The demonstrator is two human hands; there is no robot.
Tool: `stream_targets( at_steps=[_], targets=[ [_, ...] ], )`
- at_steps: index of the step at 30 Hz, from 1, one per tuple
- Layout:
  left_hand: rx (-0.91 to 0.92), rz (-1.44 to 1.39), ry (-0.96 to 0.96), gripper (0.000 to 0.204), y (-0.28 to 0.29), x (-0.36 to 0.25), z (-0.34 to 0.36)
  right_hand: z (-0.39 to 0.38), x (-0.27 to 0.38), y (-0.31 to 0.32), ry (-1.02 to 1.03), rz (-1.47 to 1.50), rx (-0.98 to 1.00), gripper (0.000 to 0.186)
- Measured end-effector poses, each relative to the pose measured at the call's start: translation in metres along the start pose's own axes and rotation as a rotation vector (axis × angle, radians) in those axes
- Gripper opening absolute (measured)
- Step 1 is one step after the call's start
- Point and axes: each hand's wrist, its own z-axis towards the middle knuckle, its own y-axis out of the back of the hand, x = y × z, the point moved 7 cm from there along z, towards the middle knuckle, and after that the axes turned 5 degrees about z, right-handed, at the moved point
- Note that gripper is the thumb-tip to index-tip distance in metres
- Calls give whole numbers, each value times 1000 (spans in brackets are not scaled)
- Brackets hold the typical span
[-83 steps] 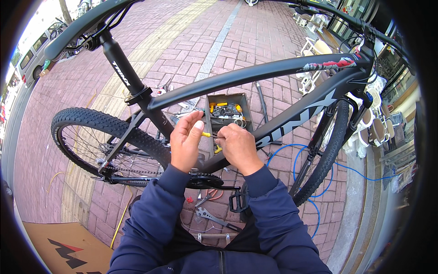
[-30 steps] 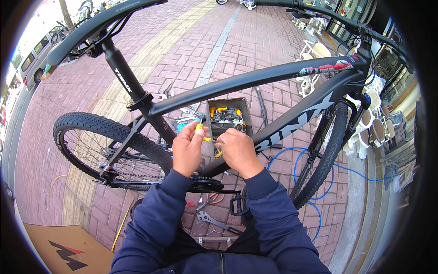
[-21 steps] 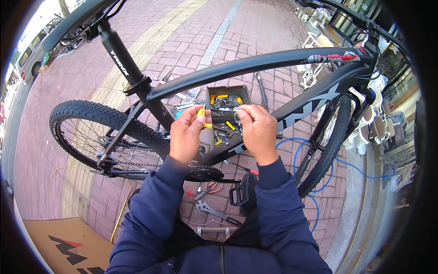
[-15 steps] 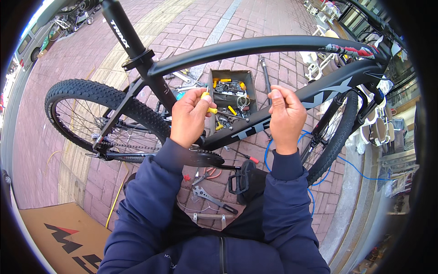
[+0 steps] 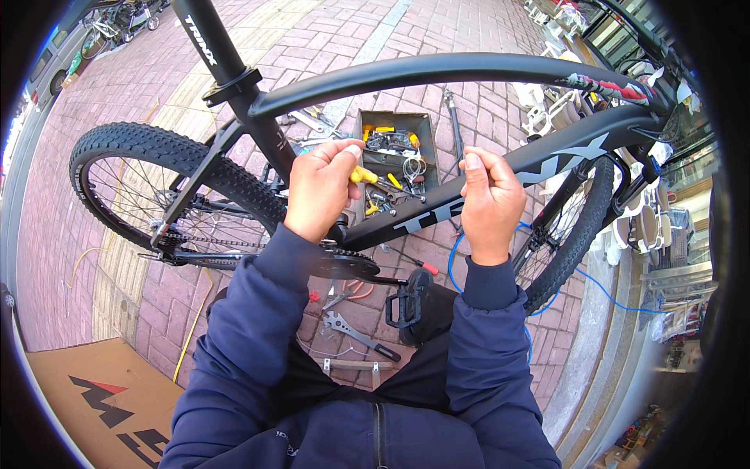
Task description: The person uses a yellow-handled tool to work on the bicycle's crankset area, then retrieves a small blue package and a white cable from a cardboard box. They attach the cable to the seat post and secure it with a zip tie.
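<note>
In my closed left hand [image 5: 319,191] is a yellow-handled tool [image 5: 363,175], with a thin dark shaft slanting down to the right. The thumb and forefinger of that hand press together above the handle. My right hand [image 5: 492,205] is closed in a pinch, thumb against forefinger; whatever may be between them is too small to tell. Both hands hover over the black bicycle frame [image 5: 437,70], apart from each other. Beyond the lower tube lies an open toolbox [image 5: 397,166] with several yellow-handled tools inside.
The bicycle's rear wheel [image 5: 117,141] stands left, its front wheel [image 5: 578,250] right. A pedal [image 5: 404,307] juts toward my legs. On the brick paving lie a flat wrench [image 5: 359,334], a red-handled tool [image 5: 428,267] and a blue hose [image 5: 617,299]. A cardboard box [image 5: 101,391] sits lower left.
My left hand has shifted slightly left and its yellow handle has tilted, showing more below the fingers. The right hand keeps its pinch. The whole view has moved a little.
</note>
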Motion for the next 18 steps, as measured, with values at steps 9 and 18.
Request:
stream_targets(
  at_steps=[9, 18],
  targets=[
    [34, -129, -103, 46, -3, -5, -1, 0, 3, -1, -67, 41, -21, 13],
    [-108, 198, -180, 45, 4, 2, -6, 0, 5, -4, -45, 51, -13, 13]
  ],
)
